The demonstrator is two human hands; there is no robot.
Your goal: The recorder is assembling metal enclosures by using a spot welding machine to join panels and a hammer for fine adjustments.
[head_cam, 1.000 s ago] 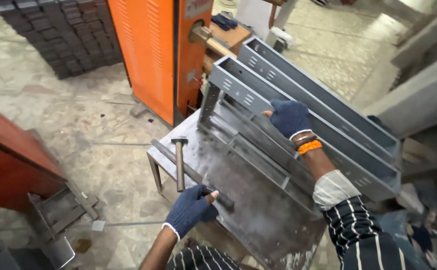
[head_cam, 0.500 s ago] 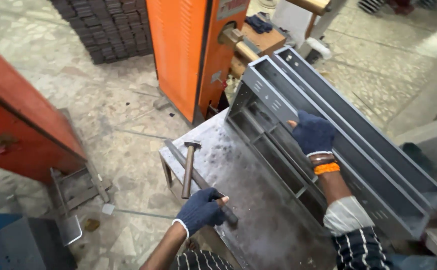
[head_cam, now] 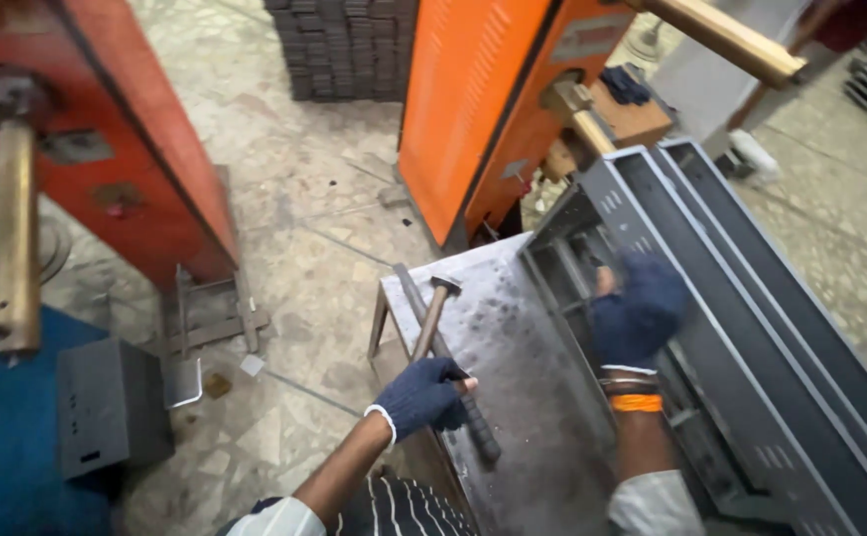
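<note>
— Steel, grey and speckled, is what the tabletop (head_cam: 523,328) is made of. What is held by the left hand (head_cam: 421,395)?

— A dark, ribbed handle (head_cam: 479,427) is gripped there; the gloved fingers (head_cam: 445,375) are clenched around it, with the free end pointing toward five o'clock. Whether it belongs to the hammer cannot be told.

— Where is the hammer (head_cam: 433,313) placed?

— It is laid on the tabletop at twelve o'clock from the left hand, just beside it, the head turned toward the orange machine (head_cam: 483,99).

— And the right hand (head_cam: 638,314)?

— It is seen blurred, in a dark blue glove, with an orange band (head_cam: 637,402) at the wrist. It is set on the rim of the grey metal channel frame (head_cam: 741,328), at three o'clock from the hammer. The fingers appear curled over the edge, though a firm grasp cannot be told through the blur.

— What else is seen?

— A second grey channel (head_cam: 800,288) is laid just beside the first. A red machine (head_cam: 126,149) is found at ten o'clock, and stacked dark blocks (head_cam: 344,45) at twelve.
</note>
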